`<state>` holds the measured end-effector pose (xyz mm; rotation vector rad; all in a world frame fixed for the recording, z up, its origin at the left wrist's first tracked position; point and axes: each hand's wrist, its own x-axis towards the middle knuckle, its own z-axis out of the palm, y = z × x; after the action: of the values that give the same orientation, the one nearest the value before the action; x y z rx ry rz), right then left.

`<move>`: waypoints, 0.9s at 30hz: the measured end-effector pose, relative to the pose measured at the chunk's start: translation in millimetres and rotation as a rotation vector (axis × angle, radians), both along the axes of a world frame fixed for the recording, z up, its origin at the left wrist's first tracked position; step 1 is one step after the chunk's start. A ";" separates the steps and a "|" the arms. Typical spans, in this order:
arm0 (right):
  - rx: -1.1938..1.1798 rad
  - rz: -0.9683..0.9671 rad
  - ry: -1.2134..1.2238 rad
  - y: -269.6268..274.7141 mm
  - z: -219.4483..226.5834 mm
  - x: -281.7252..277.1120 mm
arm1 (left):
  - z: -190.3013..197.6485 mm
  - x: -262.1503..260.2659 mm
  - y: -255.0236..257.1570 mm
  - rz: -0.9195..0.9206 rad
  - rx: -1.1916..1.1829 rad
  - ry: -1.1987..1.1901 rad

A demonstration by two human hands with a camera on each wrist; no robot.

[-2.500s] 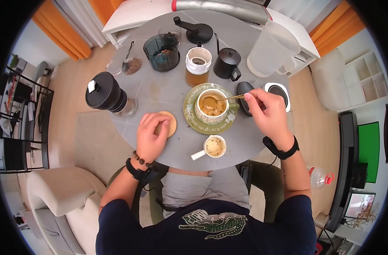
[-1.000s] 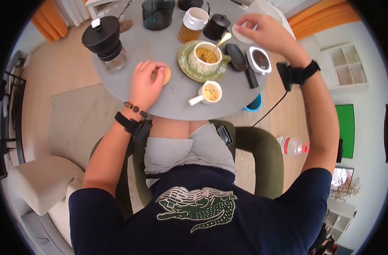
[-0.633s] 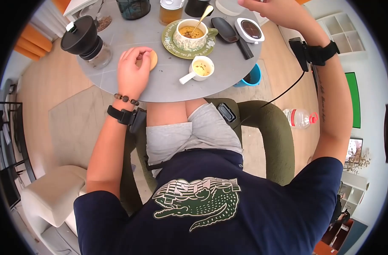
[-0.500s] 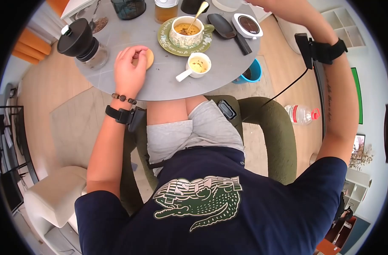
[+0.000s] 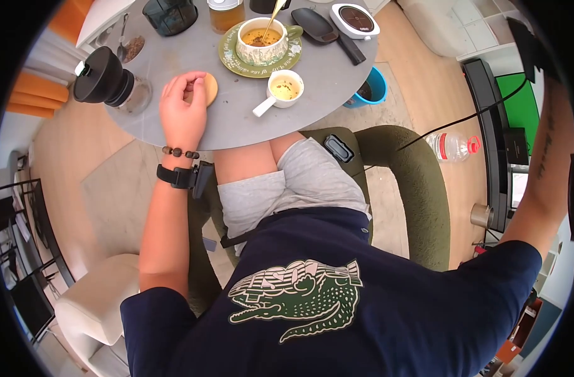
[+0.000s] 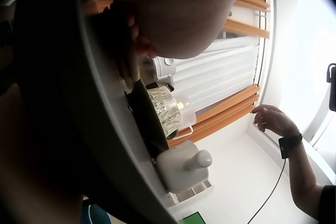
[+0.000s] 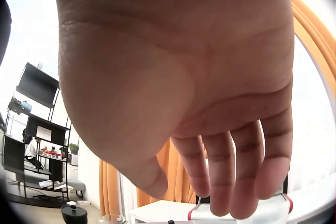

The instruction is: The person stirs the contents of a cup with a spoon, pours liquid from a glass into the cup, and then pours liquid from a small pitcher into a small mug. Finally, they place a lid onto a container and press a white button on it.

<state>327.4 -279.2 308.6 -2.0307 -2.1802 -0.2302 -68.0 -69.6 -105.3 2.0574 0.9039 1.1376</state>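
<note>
My left hand rests on the grey table with loosely curled fingers, at a round wooden disc that it partly covers. To its right, a patterned cup of brown liquid sits on a green saucer, a gold spoon leaning in it. Nearer the table edge stands a small white handled cup with pale residue and dark specks inside. My right hand has its palm bare and fingers extended in the right wrist view. The left wrist view shows this hand raised, well away from the table.
A black hand grinder stands at the table's left. Behind are a dark canister and a glass server. Right lie a black scoop and a white scale. A cable runs to the right wrist.
My right hand has let go of the spoon, leaving it in the cup, and has risen rightward out of the head view. That view has tilted down. The left hand stays at the wooden disc.
</note>
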 end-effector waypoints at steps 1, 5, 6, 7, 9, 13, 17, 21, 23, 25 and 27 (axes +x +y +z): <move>-0.005 -0.009 0.004 -4.2 1.5 4.9 | -0.3 0.1 0.0 -0.004 0.003 -0.003; -0.017 -0.040 -0.002 -9.3 -0.3 8.4 | 0.2 0.1 -0.5 -0.010 0.012 -0.011; -0.016 -0.039 -0.005 -11.0 -1.7 7.9 | 1.2 0.4 -1.3 -0.005 0.012 -0.013; -0.020 -0.045 -0.009 -12.5 -3.7 7.2 | 3.6 1.4 -2.8 0.002 -0.003 -0.020; -0.018 -0.049 -0.010 -14.1 -3.7 9.4 | 4.9 2.5 -3.3 0.010 -0.017 -0.027; -0.020 -0.054 -0.016 -20.5 -3.7 15.7 | 1.7 0.9 -0.7 -0.004 0.011 0.003; -0.009 -0.053 -0.011 -21.8 -1.6 25.7 | 2.1 0.6 -1.6 -0.004 0.034 0.007; 0.006 -0.044 -0.003 -25.8 -0.9 33.8 | 4.6 1.5 -4.3 0.010 -0.037 -0.012; 0.018 -0.039 -0.003 -28.5 1.5 41.7 | 5.2 3.2 -5.5 0.034 -0.119 -0.105; 0.028 -0.037 0.002 -33.0 1.7 45.7 | 21.3 3.0 -10.5 0.057 -0.027 -0.058; 0.030 -0.035 0.005 -36.3 -0.1 49.5 | 48.7 5.2 -25.0 0.079 0.062 -0.014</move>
<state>376.9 -315.5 308.4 -2.0528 -2.1267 -0.2606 -62.9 -94.6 -56.6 2.0763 0.9612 1.2348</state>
